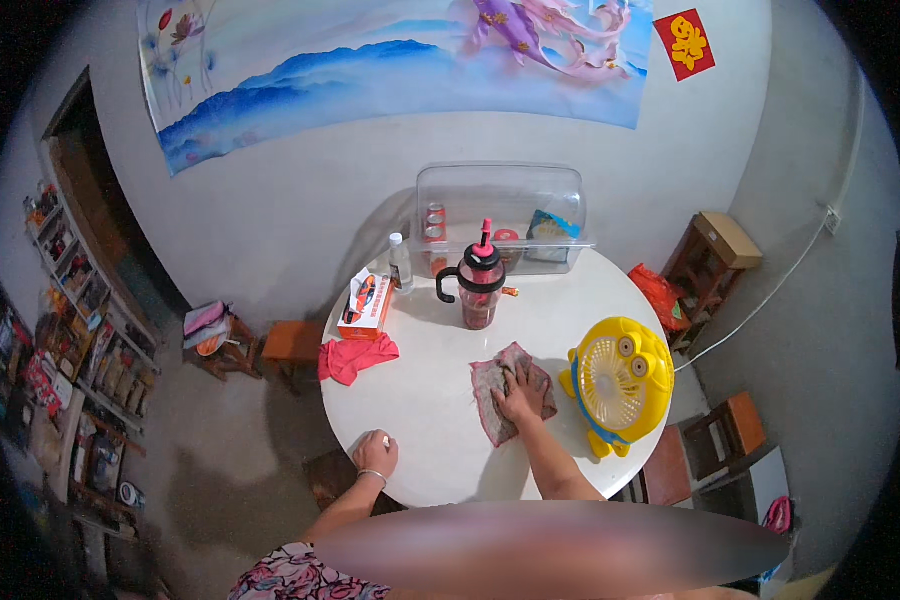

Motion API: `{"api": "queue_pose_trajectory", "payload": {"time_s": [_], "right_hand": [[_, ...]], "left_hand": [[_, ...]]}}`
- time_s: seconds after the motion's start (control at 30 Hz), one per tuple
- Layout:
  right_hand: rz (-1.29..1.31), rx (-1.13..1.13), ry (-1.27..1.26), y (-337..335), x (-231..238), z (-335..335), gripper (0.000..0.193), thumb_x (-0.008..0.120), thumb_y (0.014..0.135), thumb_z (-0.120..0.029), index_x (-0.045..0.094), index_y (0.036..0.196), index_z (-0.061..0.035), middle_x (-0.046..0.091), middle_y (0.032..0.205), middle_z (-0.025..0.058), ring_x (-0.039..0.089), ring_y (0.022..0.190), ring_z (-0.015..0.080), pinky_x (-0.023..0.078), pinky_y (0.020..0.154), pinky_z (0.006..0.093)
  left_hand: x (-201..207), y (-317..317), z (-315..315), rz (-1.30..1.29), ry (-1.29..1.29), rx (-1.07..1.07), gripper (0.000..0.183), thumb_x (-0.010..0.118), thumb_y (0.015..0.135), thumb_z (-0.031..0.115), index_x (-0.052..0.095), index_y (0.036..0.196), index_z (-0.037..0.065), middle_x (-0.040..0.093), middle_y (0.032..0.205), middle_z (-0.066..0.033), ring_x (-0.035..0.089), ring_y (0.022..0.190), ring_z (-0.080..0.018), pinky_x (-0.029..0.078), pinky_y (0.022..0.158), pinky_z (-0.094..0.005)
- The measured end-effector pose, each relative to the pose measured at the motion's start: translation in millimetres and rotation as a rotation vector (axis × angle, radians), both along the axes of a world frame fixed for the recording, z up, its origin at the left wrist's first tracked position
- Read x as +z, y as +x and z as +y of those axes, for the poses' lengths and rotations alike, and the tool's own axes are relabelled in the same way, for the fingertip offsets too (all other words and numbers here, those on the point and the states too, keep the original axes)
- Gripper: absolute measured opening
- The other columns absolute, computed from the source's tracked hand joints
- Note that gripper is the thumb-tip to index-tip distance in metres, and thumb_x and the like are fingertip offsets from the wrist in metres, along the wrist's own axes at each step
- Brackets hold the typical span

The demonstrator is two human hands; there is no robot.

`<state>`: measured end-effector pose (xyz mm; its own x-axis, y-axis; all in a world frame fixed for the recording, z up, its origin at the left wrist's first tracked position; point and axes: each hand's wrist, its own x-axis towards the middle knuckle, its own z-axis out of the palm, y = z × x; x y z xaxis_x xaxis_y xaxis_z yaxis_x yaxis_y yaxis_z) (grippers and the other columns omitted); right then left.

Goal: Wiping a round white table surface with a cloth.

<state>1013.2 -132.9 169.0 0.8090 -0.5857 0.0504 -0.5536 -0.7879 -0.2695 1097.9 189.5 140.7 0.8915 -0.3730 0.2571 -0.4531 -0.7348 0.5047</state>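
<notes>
While the right hand (520, 394) presses down on a grey rag (493, 418), its fingers are spread over the fabric. That rag lies on the round white table (420, 400), on the person's side of the tall cup (478, 303) and slightly to its right, apart from it. Well to the left of the cup and much nearer the person, the left hand (377, 454) rests at the table's edge; its fingers are curled in and a small white bit shows there, but I cannot tell whether they pinch anything. A bracelet (372, 475) circles that wrist. Left of the cup stand a bottle (400, 264) and, farther left, a tissue box (367, 305), with a pink cloth (355, 358) nearer the person. Behind the cup is a clear plastic box (500, 185); red cans (436, 225) and a blue bag (553, 230) show through it. Right of the cup and nearer the person stands a yellow fan (625, 385).
</notes>
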Motion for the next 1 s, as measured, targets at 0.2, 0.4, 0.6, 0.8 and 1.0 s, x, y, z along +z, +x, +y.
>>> {"api": "queue_pose_trajectory", "payload": {"time_s": [0.2,0.4,0.6,0.8,1.0], "right_hand": [[-0.018,-0.022,-0.007,4,-7,0,0.064,0.045,0.084,-0.057,0.042,0.138,-0.0226,0.023,0.151,0.0048,0.014,0.141,0.0305,0.006,0.111,0.0598],[0.027,-0.042,-0.050,-17,-16,13,0.063,0.042,0.086,-0.057,0.042,0.138,-0.0216,0.022,0.152,0.0037,0.014,0.141,0.0308,0.010,0.109,0.0627],[-0.014,-0.050,-0.009,-53,-27,40,0.060,0.046,0.086,-0.052,0.044,0.136,-0.0195,0.026,0.150,0.0058,0.019,0.138,0.0334,0.009,0.108,0.0625],[-0.115,0.001,-0.057,-88,-27,25,0.057,0.046,0.088,-0.049,0.046,0.133,-0.0158,0.031,0.147,0.0086,0.026,0.135,0.0346,0.017,0.107,0.0612],[-0.119,0.033,-0.014,-140,-34,31,0.054,0.051,0.086,-0.043,0.048,0.131,-0.0137,0.034,0.145,0.0100,0.026,0.136,0.0327,0.016,0.107,0.0614]], "left_hand": [[5,1,3,0.016,0.015,0.010,0.015,0.060,0.078,0.023,0.060,0.081,0.008,0.062,0.084,-0.0112,0.059,0.084,-0.0320,0.046,0.072,-0.0452],[4,-9,11,0.037,0.037,0.008,0.016,0.060,0.079,0.025,0.060,0.082,0.009,0.062,0.083,-0.0114,0.060,0.083,-0.0325,0.046,0.072,-0.0460],[7,-20,22,0.091,0.097,0.010,0.017,0.059,0.080,0.027,0.059,0.083,0.010,0.062,0.084,-0.0118,0.059,0.085,-0.0332,0.046,0.073,-0.0470],[-9,-14,-23,0.026,0.106,0.040,0.018,0.058,0.081,0.027,0.058,0.082,0.009,0.062,0.087,-0.0126,0.058,0.085,-0.0349,0.046,0.072,-0.0477],[-30,-12,-47,-0.031,0.077,0.024,0.019,0.056,0.081,0.026,0.058,0.081,0.007,0.061,0.082,-0.0144,0.059,0.078,-0.0360,0.045,0.065,-0.0486]]}}
